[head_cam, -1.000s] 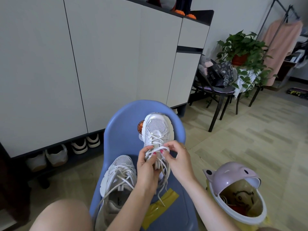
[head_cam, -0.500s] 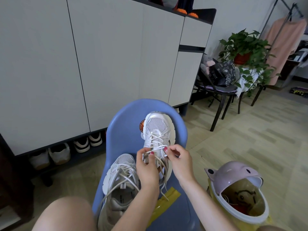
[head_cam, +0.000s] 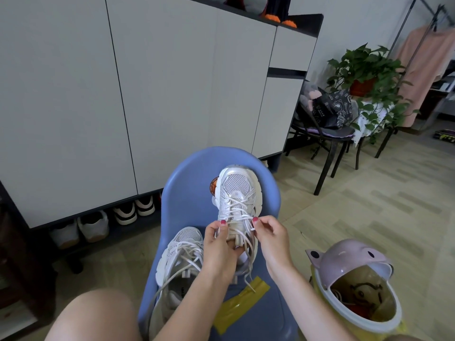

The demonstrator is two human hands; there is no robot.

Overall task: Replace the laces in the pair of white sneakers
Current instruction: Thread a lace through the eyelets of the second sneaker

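Upright white mesh sneaker [head_cam: 237, 193] stands on the blue plastic chair [head_cam: 192, 178]. Left hand [head_cam: 219, 249] and right hand [head_cam: 270, 238] each pinch its white lace [head_cam: 240, 216] mid-row. Step: working the lacing; direction undetermined. Next move needs even tension.

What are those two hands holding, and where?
Both pinch the upright sneaker's lace: left hand and right hand at either side of one crossing.
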